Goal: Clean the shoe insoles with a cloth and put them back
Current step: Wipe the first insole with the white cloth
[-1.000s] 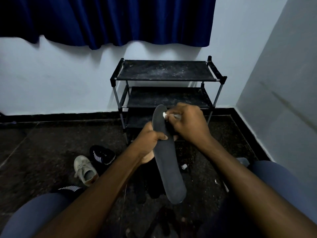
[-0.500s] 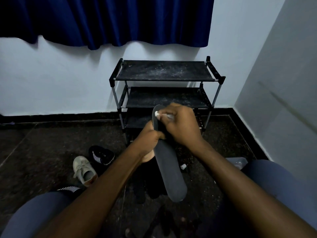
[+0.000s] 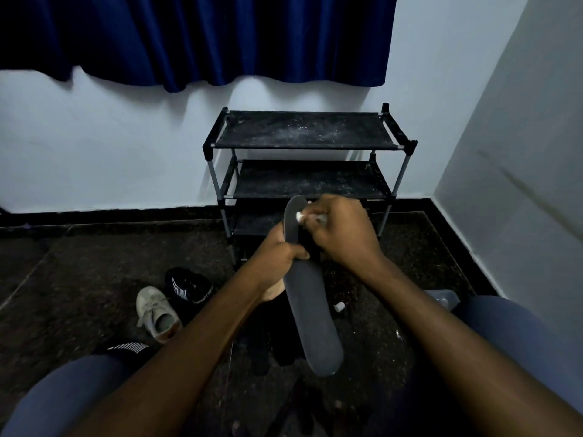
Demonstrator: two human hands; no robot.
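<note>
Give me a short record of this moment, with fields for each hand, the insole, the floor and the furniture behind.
left hand: grips the insole near its middle
right hand: presses a small white cloth on the insole's upper end
insole: dark grey, held tilted above the floor
floor: beige sneaker and black shoe, left of the arms
behind: black shoe rack against the wall, dusty top shelf

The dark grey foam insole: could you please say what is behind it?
Behind the dark grey foam insole: the black three-tier shoe rack and dark speckled floor. Hidden by it: part of the lowest shelf and fingertips of the left hand.
</note>
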